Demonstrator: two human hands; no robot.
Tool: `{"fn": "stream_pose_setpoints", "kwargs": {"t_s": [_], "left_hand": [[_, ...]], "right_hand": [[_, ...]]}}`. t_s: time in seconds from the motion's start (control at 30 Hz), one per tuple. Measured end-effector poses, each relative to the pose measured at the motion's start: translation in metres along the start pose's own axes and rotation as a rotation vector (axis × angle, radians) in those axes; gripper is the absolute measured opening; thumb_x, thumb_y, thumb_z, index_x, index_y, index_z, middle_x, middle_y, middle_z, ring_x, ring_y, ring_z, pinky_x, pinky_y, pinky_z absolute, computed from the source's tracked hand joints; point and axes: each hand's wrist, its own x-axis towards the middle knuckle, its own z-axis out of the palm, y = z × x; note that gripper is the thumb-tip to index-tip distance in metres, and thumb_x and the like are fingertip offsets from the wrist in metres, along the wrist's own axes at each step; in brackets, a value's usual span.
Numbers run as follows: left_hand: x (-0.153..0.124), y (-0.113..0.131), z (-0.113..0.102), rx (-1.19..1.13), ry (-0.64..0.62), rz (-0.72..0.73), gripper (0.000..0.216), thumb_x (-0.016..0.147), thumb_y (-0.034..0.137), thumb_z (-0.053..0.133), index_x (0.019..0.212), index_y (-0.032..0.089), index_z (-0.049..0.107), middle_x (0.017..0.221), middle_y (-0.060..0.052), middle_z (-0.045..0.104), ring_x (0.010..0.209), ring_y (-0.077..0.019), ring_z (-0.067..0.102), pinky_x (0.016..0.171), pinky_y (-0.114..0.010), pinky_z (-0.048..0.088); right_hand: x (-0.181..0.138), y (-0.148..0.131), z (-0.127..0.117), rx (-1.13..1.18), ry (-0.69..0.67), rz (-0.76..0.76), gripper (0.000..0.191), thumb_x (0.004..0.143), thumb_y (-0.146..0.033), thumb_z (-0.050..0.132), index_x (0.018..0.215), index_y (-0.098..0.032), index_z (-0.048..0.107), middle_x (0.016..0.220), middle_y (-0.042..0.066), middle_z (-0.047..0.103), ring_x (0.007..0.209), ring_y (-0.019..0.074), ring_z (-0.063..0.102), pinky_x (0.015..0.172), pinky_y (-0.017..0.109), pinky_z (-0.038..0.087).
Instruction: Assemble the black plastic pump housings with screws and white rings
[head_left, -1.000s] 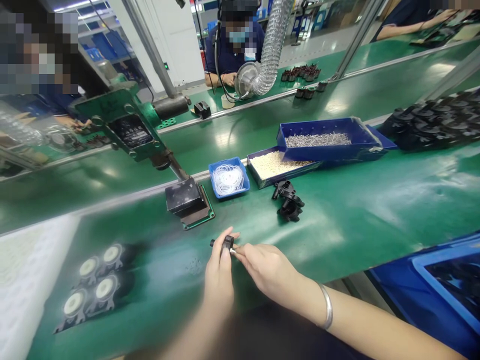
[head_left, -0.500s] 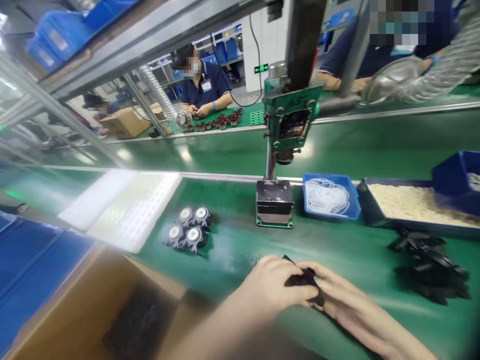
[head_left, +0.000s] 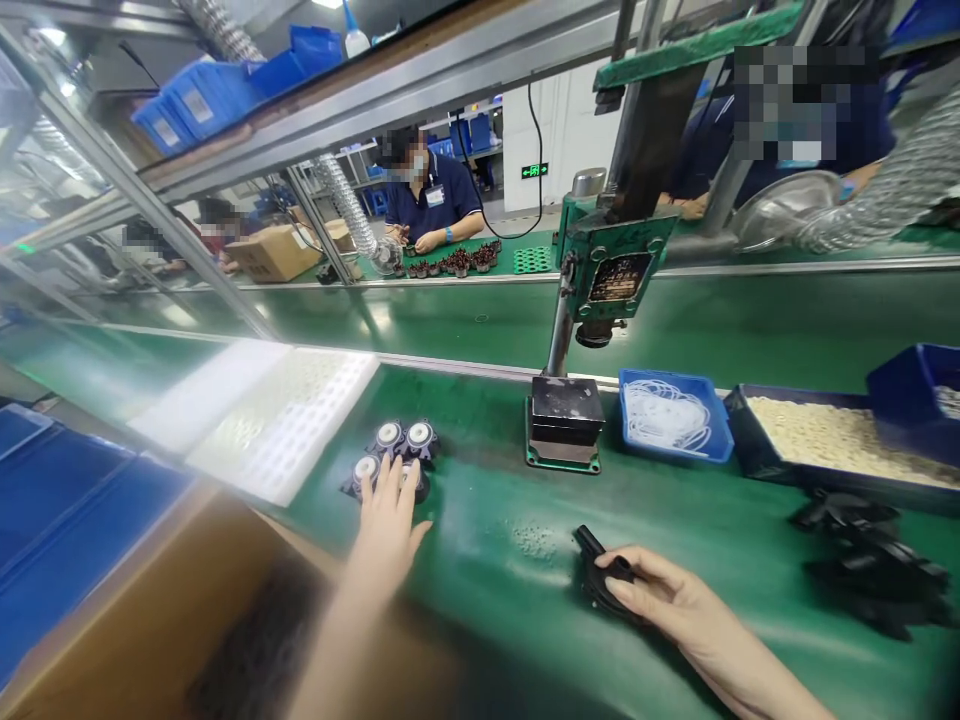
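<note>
My right hand (head_left: 664, 595) grips a black plastic housing with a tube-like spout (head_left: 596, 570), thumb and fingers pinching its near side just above the green bench. Fingers stretched, my left hand (head_left: 386, 530) is over a small group of black parts with white round centres (head_left: 420, 437). Its fingertips cover the nearest of them, and whether they touch it I cannot tell. Between the hands, a patch of small clear bits (head_left: 535, 541) lies on the bench. At the right is a pile of similar black plastic pieces (head_left: 874, 560).
A bench press (head_left: 564, 425) stands ahead, beside a blue bin of white rings (head_left: 667, 415) and a dark tray of cream-coloured pieces (head_left: 840, 430). White foam trays (head_left: 300, 430) lie at left, with a cardboard box (head_left: 150, 590) nearer. A co-worker (head_left: 435, 200) sits across the line.
My left hand has let go of the black housing and moved left to the round-centred parts. The right hand still holds the housing. The camera view has shifted slightly.
</note>
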Motion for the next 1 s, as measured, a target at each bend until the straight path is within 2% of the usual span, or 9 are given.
{"fn": "stream_pose_setpoints", "kwargs": {"t_s": [0.13, 0.27, 0.33, 0.4, 0.5, 0.6, 0.73, 0.87, 1.0], "left_hand": [[-0.012, 0.018, 0.004, -0.121, 0.051, 0.046, 0.064, 0.092, 0.022, 0.055, 0.150, 0.023, 0.026, 0.135, -0.018, 0.052, 0.138, -0.0363, 0.042, 0.113, -0.065, 0.029], [-0.013, 0.055, 0.012, -0.320, 0.026, 0.099, 0.058, 0.092, 0.023, 0.056, 0.146, 0.025, 0.034, 0.127, -0.015, 0.056, 0.122, -0.0306, 0.056, 0.104, -0.052, 0.047], [-0.009, 0.080, 0.014, -0.388, 0.019, 0.090, 0.056, 0.092, 0.020, 0.055, 0.145, 0.025, 0.035, 0.128, -0.014, 0.056, 0.123, -0.0300, 0.056, 0.108, -0.054, 0.042], [-0.004, 0.102, 0.011, -0.455, -0.024, 0.072, 0.063, 0.091, 0.016, 0.054, 0.148, 0.026, 0.029, 0.136, -0.014, 0.053, 0.132, -0.0306, 0.048, 0.114, -0.061, 0.031], [0.003, 0.119, -0.005, -0.547, -0.210, 0.117, 0.081, 0.084, 0.011, 0.060, 0.152, 0.026, 0.018, 0.151, -0.015, 0.040, 0.147, -0.0322, 0.027, 0.118, -0.064, 0.021], [0.010, 0.110, -0.020, -0.587, -0.390, 0.227, 0.090, 0.077, 0.004, 0.065, 0.151, 0.029, 0.023, 0.158, -0.011, 0.032, 0.149, -0.0314, 0.020, 0.119, -0.058, 0.026], [0.025, 0.099, -0.017, -0.635, -0.379, 0.272, 0.089, 0.074, 0.005, 0.074, 0.147, 0.034, 0.033, 0.151, -0.009, 0.043, 0.141, -0.0300, 0.038, 0.116, -0.053, 0.035], [0.036, 0.126, 0.014, -0.762, -0.304, 0.198, 0.089, 0.069, 0.025, 0.085, 0.144, 0.031, 0.038, 0.140, -0.012, 0.050, 0.133, -0.0328, 0.046, 0.111, -0.054, 0.040], [0.038, 0.161, 0.032, -0.923, -0.352, 0.165, 0.092, 0.069, 0.035, 0.084, 0.146, 0.027, 0.035, 0.143, -0.013, 0.048, 0.136, -0.0338, 0.043, 0.112, -0.056, 0.037]], "right_hand": [[-0.003, 0.003, 0.006, -0.063, 0.008, -0.093, 0.036, 0.075, -0.053, 0.077, 0.093, -0.022, 0.073, 0.144, 0.012, 0.049, 0.121, 0.0342, 0.054, 0.093, 0.039, 0.051], [-0.007, 0.007, 0.011, -0.136, 0.018, -0.180, 0.033, 0.078, -0.051, 0.076, 0.092, -0.022, 0.072, 0.150, 0.014, 0.042, 0.136, 0.0343, 0.042, 0.106, 0.043, 0.042], [-0.007, 0.007, 0.013, -0.122, 0.042, -0.196, 0.032, 0.078, -0.050, 0.076, 0.091, -0.021, 0.072, 0.150, 0.014, 0.042, 0.138, 0.0333, 0.039, 0.110, 0.045, 0.037], [-0.008, 0.006, 0.015, -0.049, 0.071, -0.191, 0.032, 0.077, -0.048, 0.078, 0.090, -0.020, 0.071, 0.148, 0.015, 0.045, 0.139, 0.0323, 0.038, 0.112, 0.046, 0.033], [-0.009, 0.004, 0.014, 0.113, 0.091, -0.172, 0.032, 0.075, -0.044, 0.082, 0.089, -0.018, 0.070, 0.143, 0.015, 0.051, 0.138, 0.0307, 0.040, 0.112, 0.045, 0.034], [-0.012, 0.003, 0.008, 0.260, 0.085, -0.139, 0.031, 0.074, -0.040, 0.083, 0.091, -0.018, 0.070, 0.142, 0.012, 0.053, 0.129, 0.0286, 0.050, 0.103, 0.040, 0.045], [-0.012, 0.000, -0.002, 0.445, 0.065, -0.093, 0.026, 0.077, -0.035, 0.081, 0.090, -0.018, 0.066, 0.140, 0.009, 0.053, 0.093, 0.0212, 0.069, 0.079, 0.034, 0.057], [-0.007, -0.009, -0.012, 0.536, 0.081, -0.094, 0.023, 0.080, -0.033, 0.079, 0.089, -0.018, 0.065, 0.132, 0.007, 0.060, 0.089, 0.0195, 0.069, 0.058, 0.021, 0.052], [-0.004, -0.025, -0.020, 0.599, 0.145, -0.096, 0.025, 0.077, -0.033, 0.082, 0.090, -0.020, 0.065, 0.130, 0.007, 0.062, 0.083, 0.0170, 0.069, 0.047, 0.018, 0.045]]}}
